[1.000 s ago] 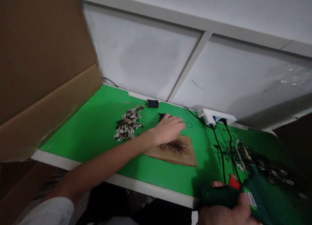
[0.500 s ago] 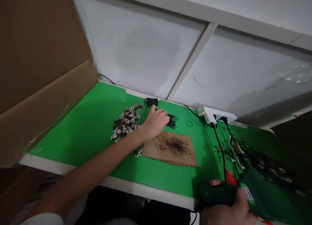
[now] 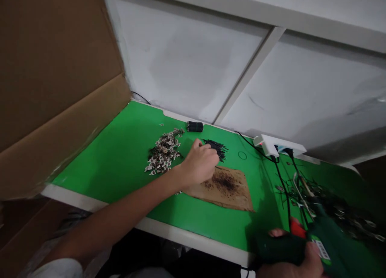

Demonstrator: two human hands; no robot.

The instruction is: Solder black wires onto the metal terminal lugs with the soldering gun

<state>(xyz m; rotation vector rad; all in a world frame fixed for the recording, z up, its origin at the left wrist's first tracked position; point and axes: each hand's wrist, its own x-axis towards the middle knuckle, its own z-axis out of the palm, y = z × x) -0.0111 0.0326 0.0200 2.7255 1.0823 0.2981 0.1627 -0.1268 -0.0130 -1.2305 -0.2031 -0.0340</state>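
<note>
My left hand (image 3: 201,162) is closed, its fingers curled down beside a loose pile of short black wires (image 3: 218,147). Whatever its fingertips hold is hidden behind the hand. Under and right of that hand lies a brown cardboard sheet (image 3: 241,199) with dark burnt specks. At the lower right, my right hand (image 3: 301,266) grips a dark green soldering gun (image 3: 334,246) with a red trigger, its tip pointing away from me. Left of my left hand is a heap of small metal pieces (image 3: 165,151). A banded bundle of black wires (image 3: 194,126) lies behind.
A white power strip (image 3: 283,145) with plugged-in cords lies along the back wall. Tangled dark wired parts (image 3: 343,213) cover the right side of the green mat (image 3: 105,157). A thin ring (image 3: 242,155) lies beyond the cardboard. A cardboard wall (image 3: 66,129) stands at left.
My left hand has come back from the wire bundle and loose wires toward me, over the cardboard's near-left part. My right hand still holds the soldering gun. The view has shifted slightly.
</note>
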